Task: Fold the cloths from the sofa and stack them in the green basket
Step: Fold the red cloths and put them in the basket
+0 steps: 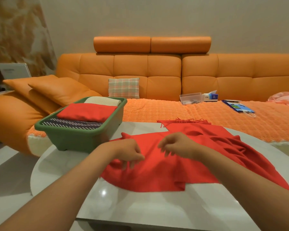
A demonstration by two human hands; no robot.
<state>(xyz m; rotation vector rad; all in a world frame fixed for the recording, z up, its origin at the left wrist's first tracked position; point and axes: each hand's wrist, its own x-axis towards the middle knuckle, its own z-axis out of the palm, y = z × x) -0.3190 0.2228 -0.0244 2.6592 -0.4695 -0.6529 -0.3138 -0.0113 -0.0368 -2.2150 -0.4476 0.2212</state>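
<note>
Red scarf point(182, 174) rumpled on the desk point(140, 205); left hand point(127, 151) and right hand point(177, 145) hover, fingers point(168, 152) loosely curled, seemingly gripping nothing. Smooth it flat, then match edges.

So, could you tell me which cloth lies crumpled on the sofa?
The pink cloth at the sofa's right end; the red scarf is on the table, others in the green basket.

No text can be read with certainty. The white-and-blue cardboard tissue box point(210, 96) on the seat of the orange leather sofa point(157, 74) carries small print on its front face, too blurred to make out. The white flat panel point(13, 70) at far left bears a faint grey line, illegible. The blue printed paper bag point(238, 106) shows coloured graphics, too small to decipher.
</note>
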